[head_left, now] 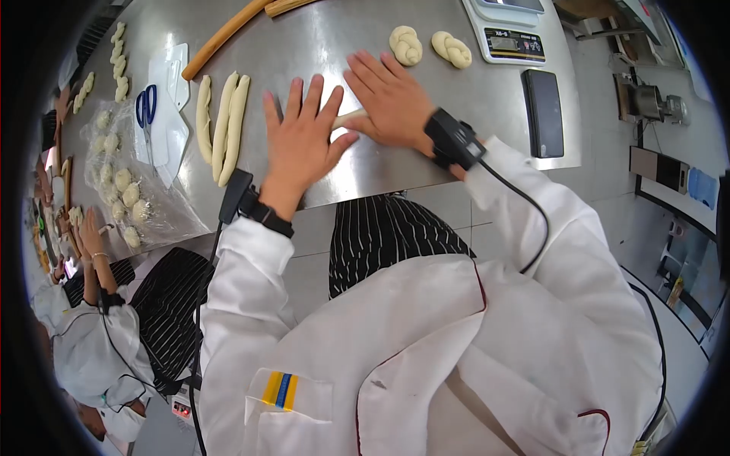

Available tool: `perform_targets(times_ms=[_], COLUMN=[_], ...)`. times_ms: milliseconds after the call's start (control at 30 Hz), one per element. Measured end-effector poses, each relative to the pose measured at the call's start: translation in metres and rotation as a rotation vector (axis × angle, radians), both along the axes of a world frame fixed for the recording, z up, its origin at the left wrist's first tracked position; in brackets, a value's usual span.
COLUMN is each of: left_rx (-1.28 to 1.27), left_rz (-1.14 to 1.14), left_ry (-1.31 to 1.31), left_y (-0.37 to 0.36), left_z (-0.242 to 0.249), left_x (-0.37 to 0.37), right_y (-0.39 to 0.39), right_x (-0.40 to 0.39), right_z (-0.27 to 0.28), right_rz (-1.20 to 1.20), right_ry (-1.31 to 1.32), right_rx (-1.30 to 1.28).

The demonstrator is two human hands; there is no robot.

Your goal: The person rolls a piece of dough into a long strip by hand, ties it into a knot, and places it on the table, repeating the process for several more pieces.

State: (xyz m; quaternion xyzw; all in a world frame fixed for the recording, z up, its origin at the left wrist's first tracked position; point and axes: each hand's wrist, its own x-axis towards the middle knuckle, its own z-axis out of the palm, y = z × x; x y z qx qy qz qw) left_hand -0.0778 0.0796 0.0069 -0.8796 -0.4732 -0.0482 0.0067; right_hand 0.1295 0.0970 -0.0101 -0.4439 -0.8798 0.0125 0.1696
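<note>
A strip of dough point(348, 118) lies on the steel table, mostly hidden beneath my two hands; only a short length shows between them. My left hand point(303, 133) is flat over its left part with the fingers spread. Over the right part rests my right hand point(391, 99), palm down and fingers stretched out. Left of my left hand lie long dough strips point(230, 125), side by side. Two knotted dough pieces point(406, 45) point(452, 49) sit beyond my right hand.
A wooden rolling pin point(222, 39) lies at the back. Scissors point(146, 114) rest by a white scraper point(169, 140), near dough balls under plastic point(122, 182). A scale point(513, 45) and black phone point(544, 114) stand right. Co-workers point(95, 334) work at left.
</note>
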Motion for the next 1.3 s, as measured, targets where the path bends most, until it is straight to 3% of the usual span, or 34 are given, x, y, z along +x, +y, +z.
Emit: perform_targets(times_ms=[67, 133, 200, 267, 433, 533, 600, 633, 667, 733, 767, 800, 833, 867, 933, 967, 1133, 1200, 1233, 1267, 1300], left_rx=[-0.052, -0.067, -0.055, -0.044, -0.063, -0.021, 0.087, 0.098, -0.011, -0.1, -0.329, -0.567, -0.754, -0.738, -0.834, -0.84, -0.88, -0.682, -0.368, -0.322, -0.291], left_rz=[-0.009, 0.009, 0.073, 0.11, 0.013, 0.05, -0.163, -0.165, -0.187, -0.221, -0.072, 0.082, -0.025, -0.039, -0.377, -0.59, -0.755, -0.678, -0.684, -0.721, -0.707], left_ry=[-0.079, -0.174, -0.012, 0.007, -0.111, -0.194, -0.226, -0.223, -0.284, -0.339, -0.572, -0.801, -0.942, -0.94, -0.654, -0.626, -0.79, -1.177, -1.123, -1.116, -1.355], left_y=[-0.051, -0.052, -0.042, -0.027, -0.051, -0.035, -0.019, -0.018, -0.02, -0.023, -0.03, -0.034, -0.03, -0.026, -0.022, -0.018, 0.015, 0.028, 0.042, 0.045, 0.043], left_z=[-0.001, 0.001, 0.007, 0.007, 0.002, -0.003, -0.004, -0.003, -0.001, 0.021, 0.043, 0.062, 0.071, 0.089, 0.133, 0.138, 0.163, 0.164, 0.172, 0.194, 0.219], left_x=[-0.005, 0.0, 0.005, 0.005, -0.011, -0.014, -0.019, -0.022, -0.024, -0.023, -0.022, -0.02, -0.027, -0.025, -0.011, -0.003, 0.036, 0.057, 0.068, 0.076, 0.083], right_y=[-0.054, -0.083, -0.045, -0.003, -0.07, -0.047, -0.033, -0.03, -0.032, -0.034, -0.033, -0.035, -0.036, -0.023, 0.016, 0.024, 0.034, 0.026, 0.008, -0.024, -0.059], right_x=[0.021, 0.028, 0.019, 0.009, 0.038, 0.046, 0.049, 0.052, 0.055, 0.055, 0.057, 0.058, 0.06, 0.067, 0.091, 0.096, 0.047, 0.024, 0.01, -0.01, -0.033], right_z=[-0.001, 0.01, 0.003, 0.003, 0.015, 0.017, 0.009, 0.008, 0.009, 0.036, 0.054, 0.08, 0.105, 0.126, 0.165, 0.182, 0.337, 0.369, 0.382, 0.39, 0.389], right_rz=[0.008, 0.045, -0.004, -0.029, 0.131, 0.058, 0.12, 0.177, 0.177, 0.047, 0.048, 0.011, -0.025, -0.022, 0.205, 0.208, -0.05, 0.179, 0.161, 0.051, -0.057], right_ry=[0.012, 0.051, -0.087, 0.035, 0.022, 0.058, 0.111, 0.163, 0.164, 0.356, 0.357, 0.552, 0.747, 0.748, 0.004, -0.019, -0.365, -0.351, -0.367, -0.334, -0.296], right_rx=[-0.077, -0.156, -0.076, 0.039, -0.124, -0.12, -0.079, -0.051, -0.04, -0.439, -0.417, -0.686, -0.957, -0.936, -1.646, -1.566, -0.692, -0.179, -0.131, 0.069, 0.271])
